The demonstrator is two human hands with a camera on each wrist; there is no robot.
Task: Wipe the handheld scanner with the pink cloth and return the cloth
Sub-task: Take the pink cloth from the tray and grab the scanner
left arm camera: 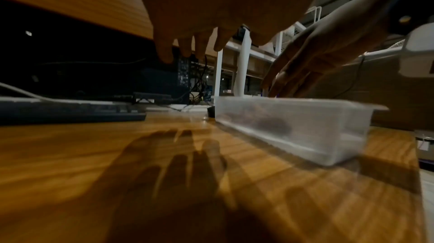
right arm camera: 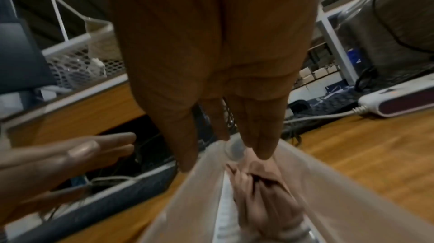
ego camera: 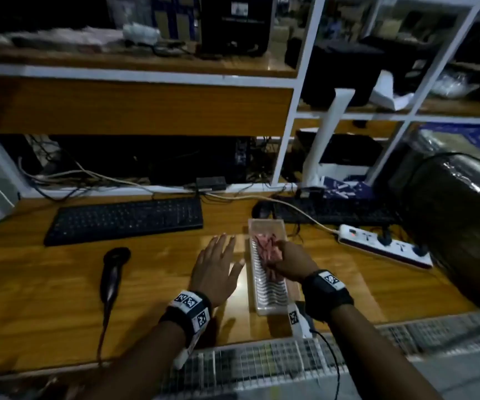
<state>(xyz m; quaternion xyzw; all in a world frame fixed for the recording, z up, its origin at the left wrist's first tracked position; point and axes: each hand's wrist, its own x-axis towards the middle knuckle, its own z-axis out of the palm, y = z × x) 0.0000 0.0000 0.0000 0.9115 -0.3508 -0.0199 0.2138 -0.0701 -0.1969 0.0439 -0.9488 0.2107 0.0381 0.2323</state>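
Note:
The black handheld scanner [ego camera: 114, 272] lies on the wooden desk at the left, its cable trailing toward the front edge; neither hand touches it. The crumpled pink cloth [ego camera: 265, 246] [right arm camera: 263, 191] lies in a long clear plastic container [ego camera: 270, 297] [left arm camera: 305, 132]. My right hand [ego camera: 286, 256] [right arm camera: 225, 145] is over the container, with straight fingers [left arm camera: 291, 80] pointing down at the cloth and not curled round it. My left hand [ego camera: 218, 262] [left arm camera: 195, 46] hovers flat and spread just left of the container, above its own shadow on the desk.
A black keyboard [ego camera: 123, 219] lies behind the scanner. A second keyboard [ego camera: 334, 210] and a white power strip [ego camera: 386, 245] sit to the right. A large dark wrapped bundle [ego camera: 458, 226] fills the right side. Wire mesh [ego camera: 290, 362] runs along the front edge, and a shelf overhangs the back.

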